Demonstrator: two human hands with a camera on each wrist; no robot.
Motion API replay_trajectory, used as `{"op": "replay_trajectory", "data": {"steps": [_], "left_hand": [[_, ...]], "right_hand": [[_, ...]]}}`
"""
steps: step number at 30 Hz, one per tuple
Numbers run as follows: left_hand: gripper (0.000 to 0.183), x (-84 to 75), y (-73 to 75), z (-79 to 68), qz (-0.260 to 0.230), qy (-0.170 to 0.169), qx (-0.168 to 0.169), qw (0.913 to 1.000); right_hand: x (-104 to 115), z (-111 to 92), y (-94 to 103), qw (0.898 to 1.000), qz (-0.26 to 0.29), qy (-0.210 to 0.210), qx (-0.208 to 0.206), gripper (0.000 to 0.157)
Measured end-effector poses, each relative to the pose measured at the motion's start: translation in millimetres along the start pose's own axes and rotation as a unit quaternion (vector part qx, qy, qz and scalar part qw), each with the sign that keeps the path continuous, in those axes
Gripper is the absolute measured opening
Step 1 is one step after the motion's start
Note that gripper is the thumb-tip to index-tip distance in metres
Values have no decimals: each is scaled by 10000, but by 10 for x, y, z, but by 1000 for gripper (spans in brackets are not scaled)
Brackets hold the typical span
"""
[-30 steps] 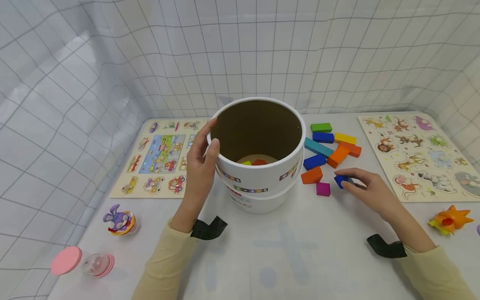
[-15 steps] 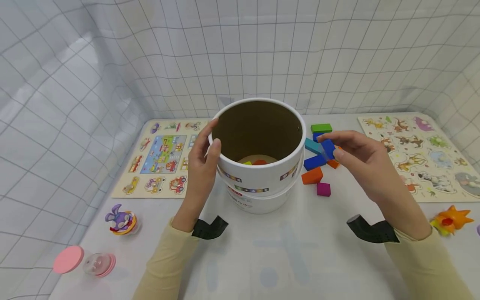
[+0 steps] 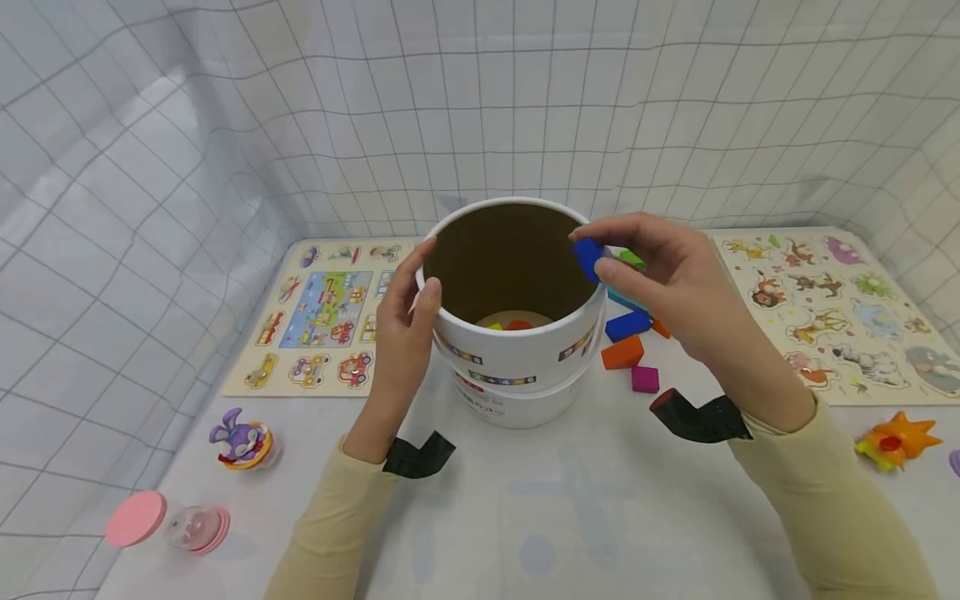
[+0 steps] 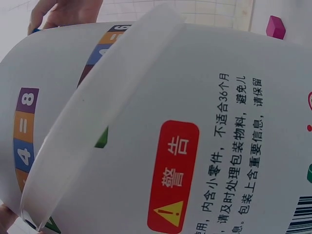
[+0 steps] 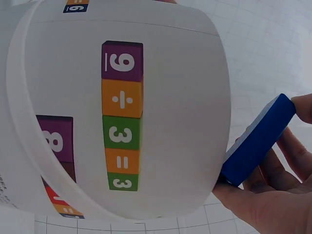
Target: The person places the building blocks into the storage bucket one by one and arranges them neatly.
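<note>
A white bucket (image 3: 517, 354) with printed number strips stands upright in the middle of the table, yellow and orange blocks on its floor. My left hand (image 3: 405, 329) grips its rim from the left, thumb and fingers bent over the edge. At the right side of the rim, my right hand (image 3: 671, 279) pinches a blue block (image 3: 588, 258) between thumb and fingers. The right wrist view shows this blue block (image 5: 258, 139) tilted, its lower end right at the bucket's edge. Below that hand lie another blue block (image 3: 628, 326), an orange block (image 3: 623, 352) and a magenta cube (image 3: 645, 380).
A vehicle puzzle board (image 3: 300, 325) lies at left, an animal puzzle board (image 3: 847, 317) at right. Nearer left are a purple rabbit toy (image 3: 240, 439), a pink disc (image 3: 136, 518) and a clear dome on a pink base (image 3: 197, 530). An orange spiky toy (image 3: 898, 440) sits at right.
My right hand has lifted the blue block off the table and carried it left and up to the bucket's rim. The left hand has stayed on the rim.
</note>
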State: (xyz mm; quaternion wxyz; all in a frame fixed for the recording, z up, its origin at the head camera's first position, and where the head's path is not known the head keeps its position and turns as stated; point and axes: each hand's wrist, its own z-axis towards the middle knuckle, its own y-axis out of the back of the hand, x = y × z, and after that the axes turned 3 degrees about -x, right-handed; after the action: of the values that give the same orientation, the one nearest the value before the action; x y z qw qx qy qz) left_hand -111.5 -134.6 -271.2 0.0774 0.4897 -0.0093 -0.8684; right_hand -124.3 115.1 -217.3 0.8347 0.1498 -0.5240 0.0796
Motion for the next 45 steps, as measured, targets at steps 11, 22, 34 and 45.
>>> {"op": "replay_trajectory", "data": {"steps": [11, 22, 34, 45], "left_hand": [[45, 5, -6, -8, -47, 79, 40, 9999], [45, 125, -8, 11, -56, 66, 63, 9999], [52, 282, 11, 24, -22, -102, 98, 9999], [50, 121, -7, 10, -140, -12, 55, 9999]], "right_hand": [[-148, 282, -162, 9823, -1707, 335, 697, 29], [-260, 210, -121, 9683, -2299, 878, 430, 24], [-665, -490, 343, 9875, -1489, -107, -504, 27], [-1385, -1054, 675, 9479, -2587, -1837, 275, 39]]}}
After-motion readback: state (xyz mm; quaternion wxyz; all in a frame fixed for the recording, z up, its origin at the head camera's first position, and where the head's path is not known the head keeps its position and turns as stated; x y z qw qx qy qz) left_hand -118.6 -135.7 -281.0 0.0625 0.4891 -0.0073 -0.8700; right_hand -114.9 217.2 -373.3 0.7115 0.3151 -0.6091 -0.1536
